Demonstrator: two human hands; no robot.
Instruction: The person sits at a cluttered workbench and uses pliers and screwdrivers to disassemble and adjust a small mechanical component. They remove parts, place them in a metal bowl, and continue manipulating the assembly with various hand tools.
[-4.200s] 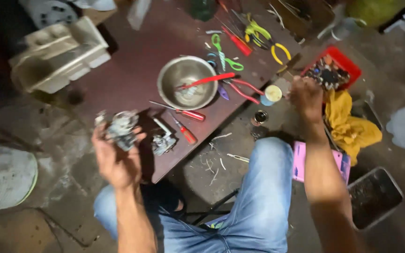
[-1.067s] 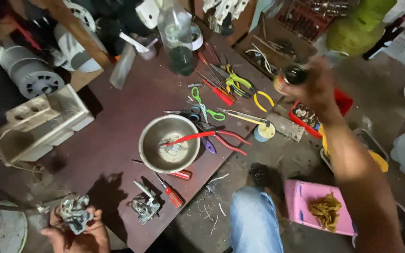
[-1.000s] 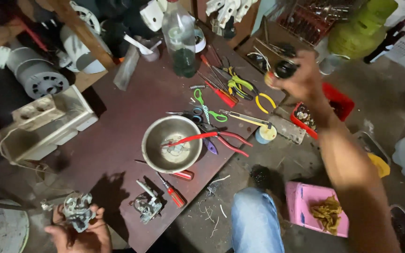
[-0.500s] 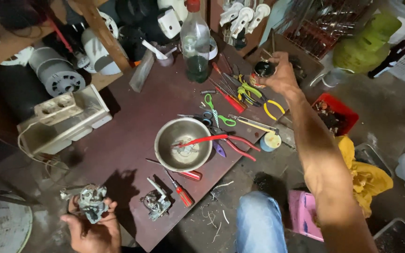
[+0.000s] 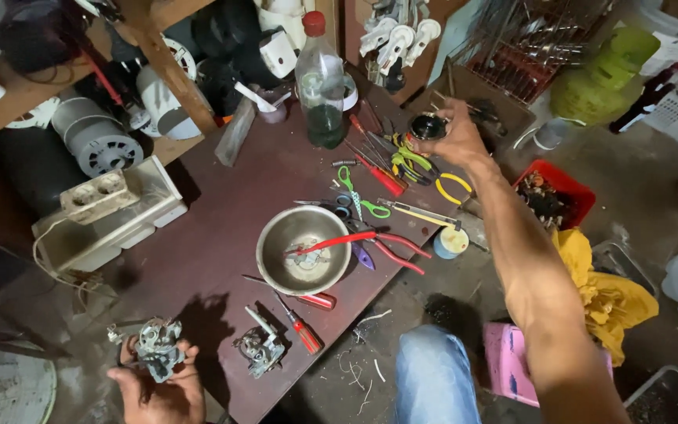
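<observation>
My left hand (image 5: 160, 385) grips a small grey metal engine part (image 5: 157, 348) low at the near left edge of the dark red table (image 5: 221, 204). My right hand (image 5: 453, 137) is stretched out over the table's far right end and holds a small round black tin (image 5: 428, 126) above a pile of pliers and screwdrivers (image 5: 402, 161). A second grey metal part (image 5: 258, 349) lies on the table near my left hand. A steel bowl (image 5: 302, 250) with red-handled pliers (image 5: 355, 238) across it sits mid-table.
A plastic bottle with a red cap (image 5: 320, 78) stands at the back. Green scissors (image 5: 357, 194), a red screwdriver (image 5: 300, 326), a white box with a socket block (image 5: 107, 212), a red tray (image 5: 555, 196), a yellow cloth (image 5: 602, 294) and a pink stool (image 5: 508, 361) surround the table.
My right hand has carried the black tin from near the table's front right corner up and across to the far end. My left hand keeps its hold on the metal part.
</observation>
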